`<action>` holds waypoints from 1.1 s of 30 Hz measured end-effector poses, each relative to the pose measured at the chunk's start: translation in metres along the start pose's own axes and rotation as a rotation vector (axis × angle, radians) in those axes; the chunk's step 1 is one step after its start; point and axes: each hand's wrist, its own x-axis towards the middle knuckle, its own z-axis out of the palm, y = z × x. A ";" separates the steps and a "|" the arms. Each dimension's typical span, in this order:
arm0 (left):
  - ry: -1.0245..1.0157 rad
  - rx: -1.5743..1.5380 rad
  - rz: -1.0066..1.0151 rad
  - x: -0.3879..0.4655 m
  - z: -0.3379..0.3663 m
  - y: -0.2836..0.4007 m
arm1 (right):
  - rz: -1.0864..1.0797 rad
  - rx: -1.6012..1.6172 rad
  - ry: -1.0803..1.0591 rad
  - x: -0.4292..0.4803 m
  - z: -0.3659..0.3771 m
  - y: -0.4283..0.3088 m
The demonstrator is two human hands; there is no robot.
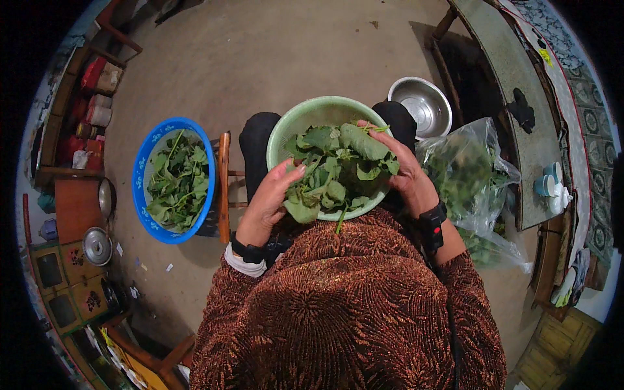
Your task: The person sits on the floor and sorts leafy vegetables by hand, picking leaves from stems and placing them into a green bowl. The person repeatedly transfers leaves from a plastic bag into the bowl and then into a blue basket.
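Observation:
A light green plastic basket rests on my lap, with leafy greens in it. At the left side of the pile is my left hand, its thumb and fingers closed on some leaves. My right hand grips leaves and green stems at the right side; its fingertips lie partly behind the foliage. One stem hangs over the basket's near rim. To my left, a blue-rimmed basket holds more greens. A clear plastic bag on my right contains further leafy greens.
An empty metal basin sits beyond my right knee. A long grey-topped table runs along the right, bearing blue cups and a white teapot. A wooden chair or stool stands beside the blue basket. Metal lids lean near a cabinet.

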 end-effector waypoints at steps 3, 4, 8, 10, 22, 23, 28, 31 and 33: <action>-0.019 0.020 -0.008 0.004 0.002 -0.002 | -0.041 -0.104 0.041 0.000 0.012 0.000; -0.028 0.028 -0.014 0.006 0.004 -0.003 | -0.046 -0.149 0.051 0.001 0.017 0.001; -0.086 0.008 0.027 0.010 0.012 -0.005 | -0.105 -0.273 0.062 0.008 0.033 0.011; -0.101 0.008 -0.014 0.012 0.014 -0.003 | -0.135 -0.294 0.060 0.015 0.037 0.019; -0.147 -0.237 0.040 0.025 0.021 -0.009 | -0.716 -1.374 -0.267 0.010 0.049 0.045; -0.104 -0.183 0.046 0.025 0.020 -0.009 | -0.604 -1.207 -0.299 0.007 0.050 0.042; -0.080 -0.127 0.115 0.022 0.011 -0.010 | -0.443 -0.722 -0.274 -0.003 0.053 0.024; -0.015 -0.117 0.163 0.019 0.006 -0.013 | -0.431 -0.724 -0.103 -0.010 0.042 0.004; 0.005 -0.098 0.195 0.017 0.001 -0.013 | -0.425 -0.675 -0.020 -0.014 0.032 -0.004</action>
